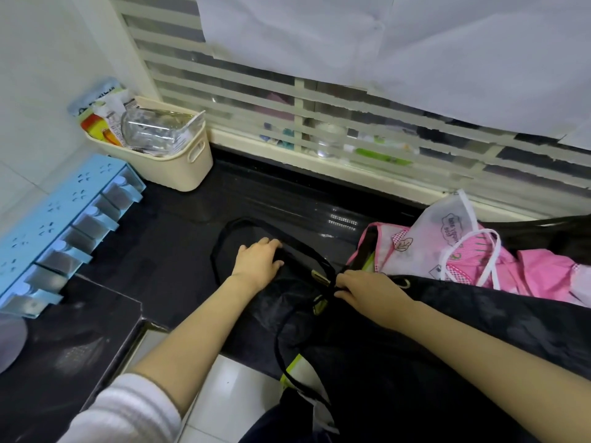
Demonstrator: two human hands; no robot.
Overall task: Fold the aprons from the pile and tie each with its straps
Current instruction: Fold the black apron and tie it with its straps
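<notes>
The black apron [415,346] runs off the right and lower edges, the pink aprons [540,270] off the right one, the left hand's [257,260] fingers [271,243] curl out of sight into the dark cloth, and the things [377,151] behind the striped glass [319,100] are only blurs.

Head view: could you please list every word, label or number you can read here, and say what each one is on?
Nothing reads clearly.
White cloth: cloud-shaped print with sideways lettering, too blurred to read.
Blue packet in the basket: dark lettering, too blurred.
Orange packet: print too small.
Tag on the black apron: no legible text.
</notes>
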